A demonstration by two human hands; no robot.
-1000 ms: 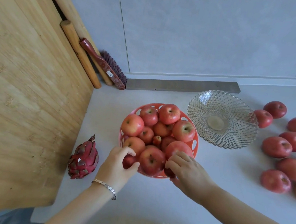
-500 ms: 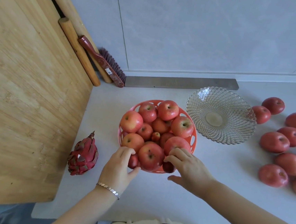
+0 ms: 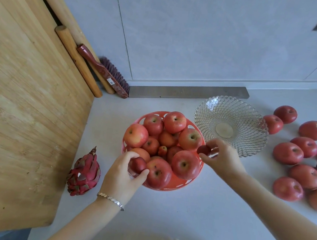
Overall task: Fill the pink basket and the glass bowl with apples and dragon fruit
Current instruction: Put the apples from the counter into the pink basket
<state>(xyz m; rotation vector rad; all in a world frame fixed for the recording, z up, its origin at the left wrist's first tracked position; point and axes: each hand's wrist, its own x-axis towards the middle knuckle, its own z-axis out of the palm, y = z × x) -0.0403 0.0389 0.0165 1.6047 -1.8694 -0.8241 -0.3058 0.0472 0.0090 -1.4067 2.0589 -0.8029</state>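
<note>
Brush [image 3: 104,74] beside board [image 3: 19,106] (wooden)

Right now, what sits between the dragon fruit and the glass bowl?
The pink basket heaped with apples, plus the left hand at its rim, per the head view.

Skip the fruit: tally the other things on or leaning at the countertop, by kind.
pink basket: 1
glass bowl: 1
brush: 1
wooden rods: 2
metal bar: 1
wooden board: 1
Total: 7

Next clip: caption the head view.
Left hand grips a small red fruit, right hand pinches another, at the apple-piled pink basket; glass bowl holds nothing.
</note>
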